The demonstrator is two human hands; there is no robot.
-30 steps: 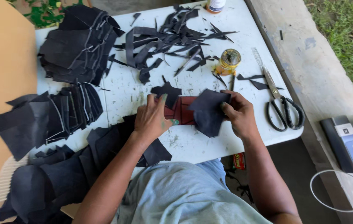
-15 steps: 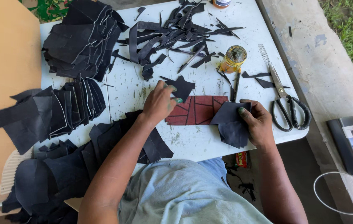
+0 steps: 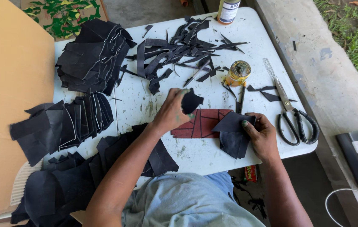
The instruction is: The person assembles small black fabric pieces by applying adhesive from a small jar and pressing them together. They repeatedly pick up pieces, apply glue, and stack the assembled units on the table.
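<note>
Fitting black pieces onto the red panel [image 3: 202, 124], mid-assembly by my read: left hand [image 3: 171, 112] pinches a small black scrap [image 3: 191, 102] at the panel's 11 o'clock, right hand [image 3: 263, 135] grips a larger black piece [image 3: 231, 133] at its 3 o'clock. Panel lies flat on the white counter [image 3: 212, 153]. Next move probably needs the scrap aligned to a marked section.

White-labelled bottle [image 3: 228, 10] table's far edge; red packet [image 3: 250, 173] below table.
</note>
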